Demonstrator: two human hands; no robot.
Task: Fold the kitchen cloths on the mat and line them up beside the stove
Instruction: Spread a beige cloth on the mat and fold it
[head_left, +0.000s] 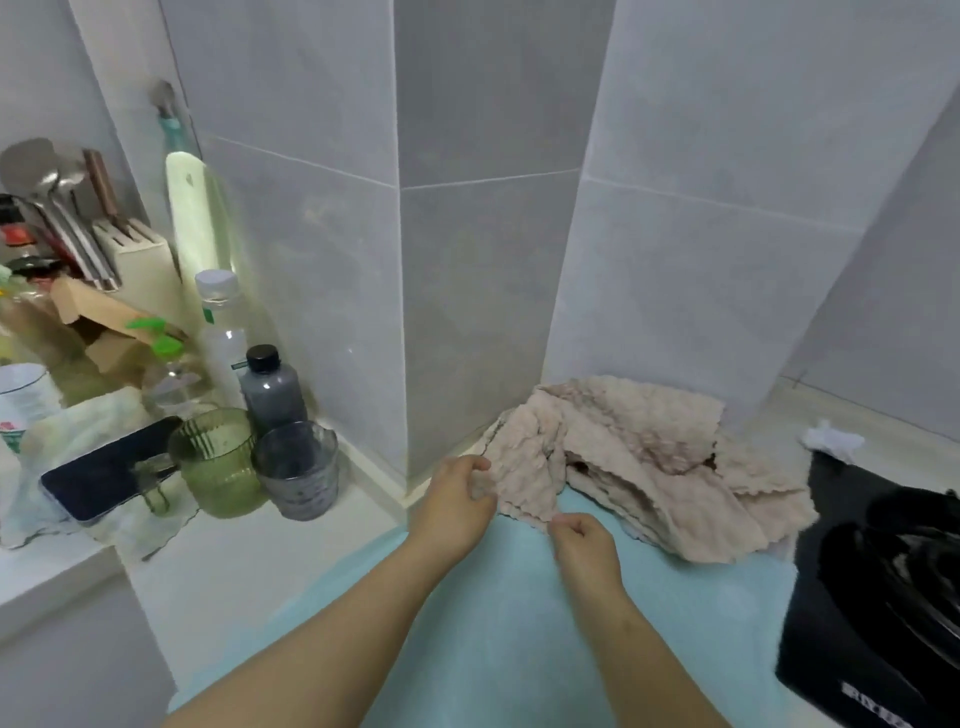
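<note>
Head view: nearest, no folded piece is seen on the blue mat (519, 634). Beyond, one edge of the beige cloths (649, 457) is pinched by the left hand (457, 493) and the right hand (584, 540), fingers curled. The pile is heaped crumpled against the wall, just beside the stove (883, 571); folding is judged barely begun.

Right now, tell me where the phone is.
Head view, far left: the phone lies on a white cloth on the raised ledge, just left of the green mug.
</note>
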